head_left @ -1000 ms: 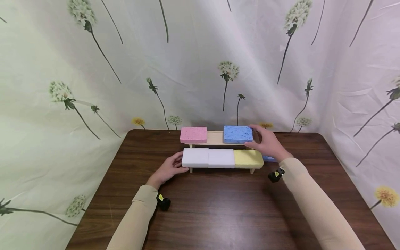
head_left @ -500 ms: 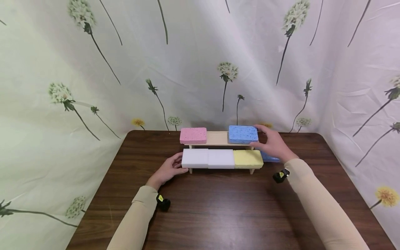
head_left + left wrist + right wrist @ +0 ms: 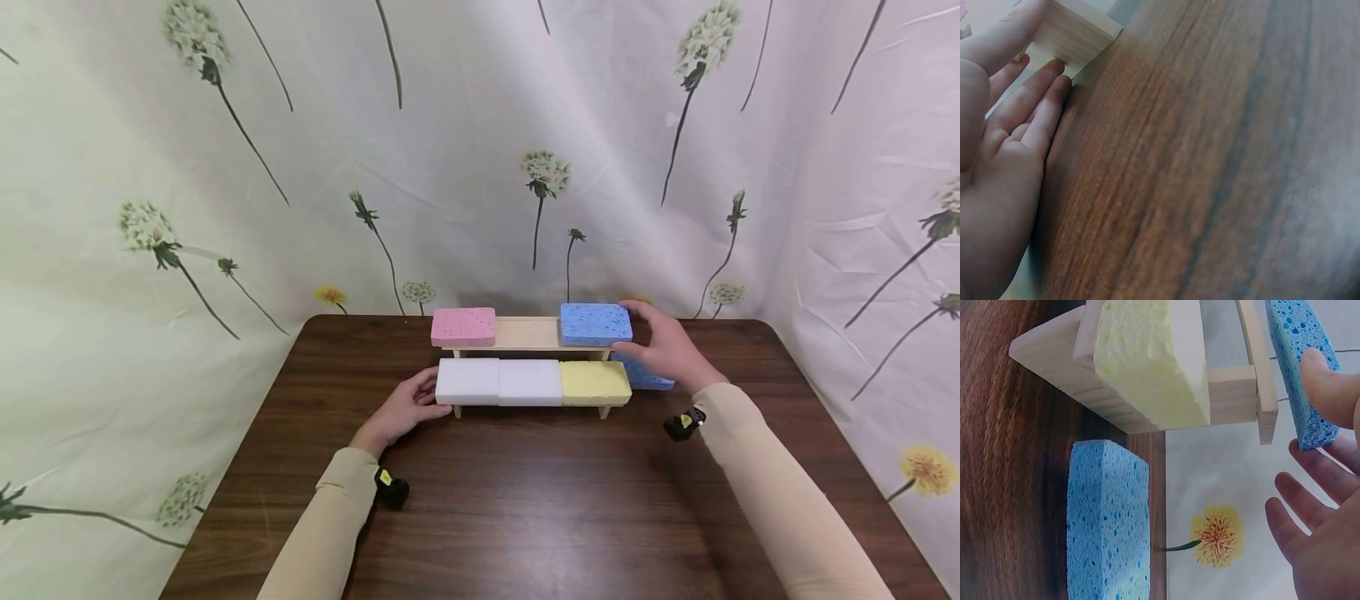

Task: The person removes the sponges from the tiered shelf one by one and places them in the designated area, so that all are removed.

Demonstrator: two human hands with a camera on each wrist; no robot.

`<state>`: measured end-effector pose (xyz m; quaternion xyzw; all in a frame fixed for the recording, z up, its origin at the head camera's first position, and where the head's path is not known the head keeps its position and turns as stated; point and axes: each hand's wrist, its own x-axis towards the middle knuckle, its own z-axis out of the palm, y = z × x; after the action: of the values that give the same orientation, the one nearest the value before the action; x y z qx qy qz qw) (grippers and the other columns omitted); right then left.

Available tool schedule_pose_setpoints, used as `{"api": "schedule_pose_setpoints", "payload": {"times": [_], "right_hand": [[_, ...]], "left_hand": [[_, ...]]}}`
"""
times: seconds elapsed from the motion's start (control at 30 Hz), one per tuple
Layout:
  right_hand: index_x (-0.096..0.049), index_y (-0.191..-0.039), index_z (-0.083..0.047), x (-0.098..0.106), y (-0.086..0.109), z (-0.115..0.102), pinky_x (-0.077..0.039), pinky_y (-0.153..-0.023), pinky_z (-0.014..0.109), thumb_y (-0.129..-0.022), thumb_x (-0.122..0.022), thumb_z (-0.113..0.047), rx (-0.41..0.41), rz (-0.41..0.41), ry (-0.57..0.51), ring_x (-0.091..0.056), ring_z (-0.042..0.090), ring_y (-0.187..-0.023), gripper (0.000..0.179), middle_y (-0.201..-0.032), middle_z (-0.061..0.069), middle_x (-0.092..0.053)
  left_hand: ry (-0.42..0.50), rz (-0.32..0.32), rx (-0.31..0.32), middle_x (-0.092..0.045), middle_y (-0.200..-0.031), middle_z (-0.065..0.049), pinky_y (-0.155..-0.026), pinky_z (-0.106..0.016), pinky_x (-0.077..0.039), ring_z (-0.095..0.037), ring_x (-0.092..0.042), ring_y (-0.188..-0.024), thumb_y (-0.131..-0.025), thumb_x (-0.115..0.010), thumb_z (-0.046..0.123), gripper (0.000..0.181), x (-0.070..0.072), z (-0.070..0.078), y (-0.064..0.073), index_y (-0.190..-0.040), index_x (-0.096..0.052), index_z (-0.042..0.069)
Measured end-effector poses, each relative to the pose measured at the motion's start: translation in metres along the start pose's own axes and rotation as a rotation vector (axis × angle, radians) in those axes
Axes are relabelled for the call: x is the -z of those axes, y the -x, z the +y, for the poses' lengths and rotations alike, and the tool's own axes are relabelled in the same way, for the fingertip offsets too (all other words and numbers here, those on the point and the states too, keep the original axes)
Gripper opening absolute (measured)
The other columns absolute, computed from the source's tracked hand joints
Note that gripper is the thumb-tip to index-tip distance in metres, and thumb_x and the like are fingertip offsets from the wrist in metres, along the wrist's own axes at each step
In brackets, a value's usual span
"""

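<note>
A two-tier wooden stand (image 3: 527, 332) holds sponges. Along its left end lies my left hand (image 3: 401, 410), thumb at the front corner and fingers farther back; in the left wrist view the thumb and fingers reach about the wooden end piece (image 3: 1079, 31). My right hand (image 3: 670, 350) pinches a blue sponge (image 3: 596, 323) by its right end, over the right part of the upper tier. The right wrist view shows thumb and fingers on that sponge and a gap between it and the tier. A pink sponge (image 3: 462, 327) sits at the upper left.
On the lower tier lie two white sponges (image 3: 467, 381), side by side, and a yellow sponge (image 3: 596, 382) at the right. Another blue sponge (image 3: 1109, 525) rests on the brown table (image 3: 480, 500) right of the stand. Behind hangs a dandelion-print cloth (image 3: 465, 167).
My right hand has moved right with the blue sponge, widening the space between it and the pink sponge. More of the blue sponge on the table shows. My left hand stays put.
</note>
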<state>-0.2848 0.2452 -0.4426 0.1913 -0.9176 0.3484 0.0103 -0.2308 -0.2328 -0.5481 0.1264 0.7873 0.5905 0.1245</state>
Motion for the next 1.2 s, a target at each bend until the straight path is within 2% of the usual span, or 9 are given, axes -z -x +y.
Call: {"api": "schedule_pose_setpoints", "payload": {"times": [0.3, 0.6, 0.73, 0.93, 1.2], "right_hand": [[-0.042, -0.157, -0.004, 0.005, 0.006, 0.007, -0.034, -0.119, 0.069, -0.097, -0.079, -0.030, -0.027, 0.003, -0.009, -0.040, 0.044, -0.148, 0.076, -0.158, 0.022, -0.048], [-0.041, -0.160, -0.011, 0.011, 0.012, 0.016, -0.032, -0.119, 0.070, -0.099, -0.077, -0.029, -0.053, 0.015, 0.000, -0.037, 0.045, -0.150, 0.073, -0.160, 0.021, -0.045], [-0.041, -0.160, -0.010, 0.014, 0.015, 0.018, -0.032, -0.119, 0.071, -0.099, -0.076, -0.028, -0.057, 0.018, -0.001, -0.036, 0.045, -0.150, 0.073, -0.161, 0.022, -0.044], [-0.039, -0.160, -0.008, 0.017, 0.021, 0.022, -0.036, -0.116, 0.070, -0.100, -0.075, -0.026, -0.067, 0.031, -0.020, -0.043, 0.046, -0.144, 0.072, -0.156, 0.023, -0.049], [-0.036, -0.161, -0.005, 0.025, 0.026, 0.026, -0.034, -0.117, 0.070, -0.101, -0.073, -0.019, -0.083, 0.041, -0.011, -0.042, 0.047, -0.145, 0.072, -0.158, 0.026, -0.045]], "left_hand": [[-0.013, 0.008, 0.005, -0.051, -0.155, -0.022, -0.118, -0.041, -0.045, -0.036, -0.050, -0.143, -0.093, -0.083, 0.012, 0.081, 0.000, 0.001, 0.000, -0.160, -0.039, 0.004], [0.003, 0.001, -0.007, -0.051, -0.155, -0.023, -0.118, -0.038, -0.045, -0.036, -0.050, -0.143, -0.093, -0.083, 0.011, 0.081, 0.001, -0.001, 0.001, -0.159, -0.039, 0.002], [-0.001, 0.000, -0.016, -0.050, -0.155, -0.024, -0.118, -0.039, -0.045, -0.038, -0.050, -0.143, -0.093, -0.082, 0.011, 0.081, 0.001, -0.002, 0.001, -0.160, -0.038, 0.001], [0.007, -0.002, -0.013, -0.052, -0.153, -0.025, -0.120, -0.045, -0.042, -0.038, -0.051, -0.142, -0.092, -0.083, 0.010, 0.081, 0.001, -0.003, 0.000, -0.159, -0.038, 0.001], [0.009, -0.005, -0.021, -0.052, -0.153, -0.025, -0.120, -0.045, -0.042, -0.038, -0.051, -0.141, -0.092, -0.083, 0.011, 0.081, 0.000, 0.000, 0.001, -0.159, -0.038, 0.001]]}}
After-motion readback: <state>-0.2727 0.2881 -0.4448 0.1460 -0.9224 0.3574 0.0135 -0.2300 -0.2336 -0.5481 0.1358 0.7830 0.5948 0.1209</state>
